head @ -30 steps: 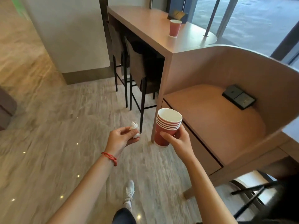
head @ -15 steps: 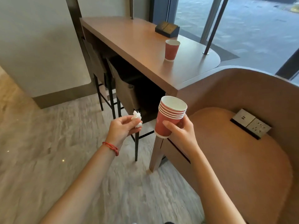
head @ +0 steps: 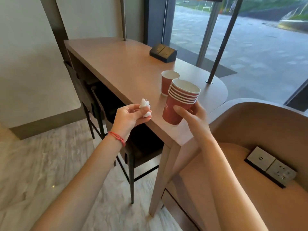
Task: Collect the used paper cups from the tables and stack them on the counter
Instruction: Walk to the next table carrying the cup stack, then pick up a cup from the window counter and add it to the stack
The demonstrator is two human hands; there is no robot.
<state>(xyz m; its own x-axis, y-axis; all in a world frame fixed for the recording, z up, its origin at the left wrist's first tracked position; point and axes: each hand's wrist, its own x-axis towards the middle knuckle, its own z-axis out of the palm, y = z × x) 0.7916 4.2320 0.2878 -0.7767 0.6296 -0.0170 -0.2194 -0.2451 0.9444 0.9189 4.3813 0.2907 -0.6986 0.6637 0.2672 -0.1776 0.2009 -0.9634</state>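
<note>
My right hand grips a stack of several red paper cups with white insides, held tilted above the near end of the high wooden table. Just behind the stack, a single red paper cup stands upright on that table. My left hand, with a red cord on its wrist, pinches a crumpled white tissue over the table's near edge, left of the stack.
A black socket box sits further back on the table. Dark stools are tucked under the table. A curved booth desk with a socket panel lies at right. Metal posts and glass windows stand behind.
I have come closer to the high table. Both hands, still holding the cup stack and the tissue, now hover over its near end, and the single cup is close behind the stack.
</note>
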